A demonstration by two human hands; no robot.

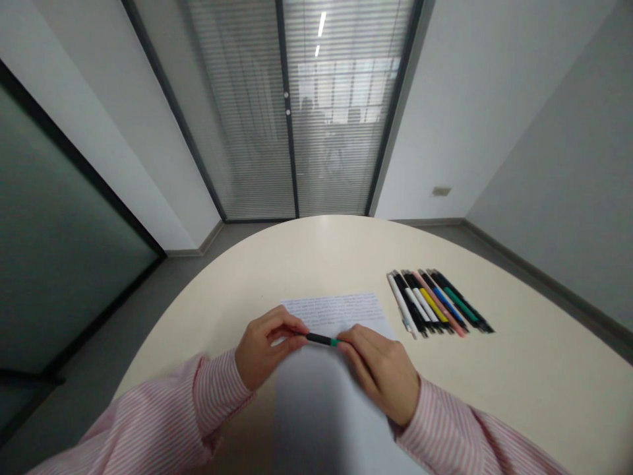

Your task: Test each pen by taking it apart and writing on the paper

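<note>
A black and green pen (321, 339) lies level between my two hands, above a sheet of paper (316, 402). My left hand (270, 343) pinches its black end between thumb and fingertips. Around the green part, my right hand (378, 369) has its fingers closed, hiding the rest of the pen. The paper carries several lines of small writing along its top; its lower part is blank and shaded. To the right of the paper lies a row of pens (435, 303) side by side, in white, black, yellow, pink, blue and green.
Everything rests on a round cream table (326, 257) whose curved far edge faces a glass partition (341, 152) with blinds. White walls stand to the left and right. A wall plate (441, 191) sits low on the right wall.
</note>
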